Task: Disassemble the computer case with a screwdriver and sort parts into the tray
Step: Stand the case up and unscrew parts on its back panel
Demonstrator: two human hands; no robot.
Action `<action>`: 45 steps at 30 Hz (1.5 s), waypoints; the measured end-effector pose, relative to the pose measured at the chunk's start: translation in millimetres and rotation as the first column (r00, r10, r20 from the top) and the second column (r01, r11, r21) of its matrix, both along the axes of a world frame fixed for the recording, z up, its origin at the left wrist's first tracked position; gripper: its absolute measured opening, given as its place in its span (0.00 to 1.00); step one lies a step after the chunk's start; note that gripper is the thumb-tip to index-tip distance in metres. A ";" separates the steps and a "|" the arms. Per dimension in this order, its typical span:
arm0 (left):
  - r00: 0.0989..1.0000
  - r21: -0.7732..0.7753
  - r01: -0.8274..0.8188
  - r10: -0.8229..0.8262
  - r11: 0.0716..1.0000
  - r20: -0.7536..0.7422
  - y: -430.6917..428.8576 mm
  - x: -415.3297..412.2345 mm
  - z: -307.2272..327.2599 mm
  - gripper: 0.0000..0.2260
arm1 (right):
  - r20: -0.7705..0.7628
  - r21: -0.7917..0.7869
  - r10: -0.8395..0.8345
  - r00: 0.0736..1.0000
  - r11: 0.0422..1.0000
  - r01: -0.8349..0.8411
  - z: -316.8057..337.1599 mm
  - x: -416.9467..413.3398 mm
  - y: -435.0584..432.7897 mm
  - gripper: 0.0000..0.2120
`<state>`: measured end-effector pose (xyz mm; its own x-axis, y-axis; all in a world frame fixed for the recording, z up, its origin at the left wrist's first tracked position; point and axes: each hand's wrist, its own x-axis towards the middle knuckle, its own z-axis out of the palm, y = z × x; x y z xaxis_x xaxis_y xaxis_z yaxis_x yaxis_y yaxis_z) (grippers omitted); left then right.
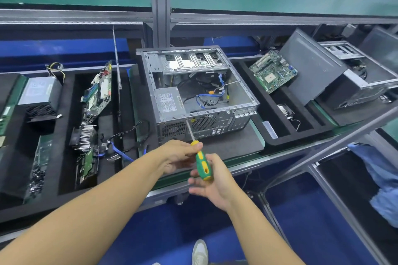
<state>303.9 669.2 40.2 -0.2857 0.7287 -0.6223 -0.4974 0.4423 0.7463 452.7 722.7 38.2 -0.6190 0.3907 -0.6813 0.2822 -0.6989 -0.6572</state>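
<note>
On my far left the tray (pixel 66 127) already holds a fair haul, so I judge the job well begun: a power supply (pixel 39 94), a motherboard (pixel 99 90) leaning on edge, a heatsink (pixel 84 135), loose cables and a heap of screws (pixel 37 176) in the front slot; a thin metal strip (pixel 117 60) stands upright between that tray and the work, something to mind whenever I carry a part leftward; the computer case (pixel 193 92) lies on its side on a black mat (pixel 237 142) in the middle of the bench, side panel off, board bay bare; still inside are its own power unit (pixel 170 104) and a tangle of blue and black leads (pixel 211 97), so I reckon those and the drive cage remain to come out; my left hand (pixel 178 155) pinches the screwdriver (pixel 201 163) at the top of its handle, the tip up against the case's rear panel near the power unit's corner; my right hand (pixel 213 180) lies with loose, uncurled fingers under the butt of the handle, cupping rather than clasping; the bench's front edge runs just under my wrists; to the right a second tray (pixel 267 142) sits close beside the mat, holding another board (pixel 273 73); beyond it stands another case (pixel 344 75), and a slanting rail (pixel 323 146) cuts across, so that side is tight
</note>
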 end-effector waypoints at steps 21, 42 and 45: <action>0.899 0.173 -0.238 0.150 0.956 0.411 -11.1 10.1 1.5 0.09 | -0.095 -0.003 -0.306 0.947 0.952 0.307 7.6 7.6 -25.0 0.20; 0.975 0.093 -0.145 0.127 0.985 0.184 -0.1 16.4 13.1 0.11 | -0.122 0.279 -0.311 0.943 0.901 0.333 5.7 -6.0 -32.2 0.04; 0.961 0.105 -0.219 0.197 0.970 0.192 0.2 18.3 8.3 0.08 | -0.145 0.348 -0.283 0.948 0.882 0.317 4.0 -3.6 -33.5 0.09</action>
<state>322.2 669.4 48.5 -0.3314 0.7397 -0.5856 -0.6988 0.2245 0.6791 449.1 689.2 42.1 -0.4832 0.7760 -0.4054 0.0269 -0.4497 -0.8928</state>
